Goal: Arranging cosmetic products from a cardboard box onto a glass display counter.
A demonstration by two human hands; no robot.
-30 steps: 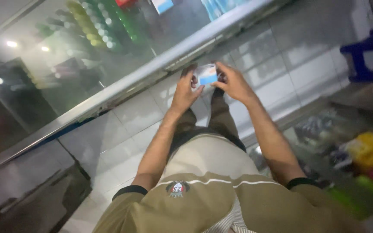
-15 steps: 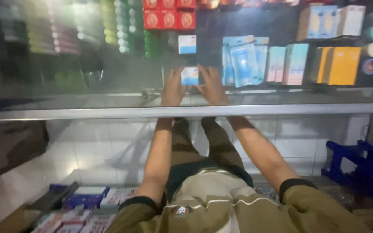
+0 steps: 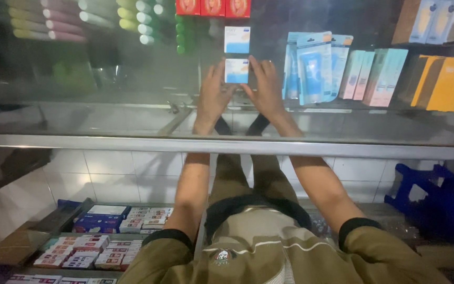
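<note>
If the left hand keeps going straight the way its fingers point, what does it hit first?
Probably the matching box lying just beyond the small box that the left hand and right hand hold; past it, the red boxes. Depth is unclear.

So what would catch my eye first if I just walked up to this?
Probably the two hands, left hand and right hand, reaching through the glass display case and holding a small blue-and-white box between them at the centre. Right above it stands a matching box, with red boxes over that. Blue packets and yellow boxes line the shelf to the right.
</note>
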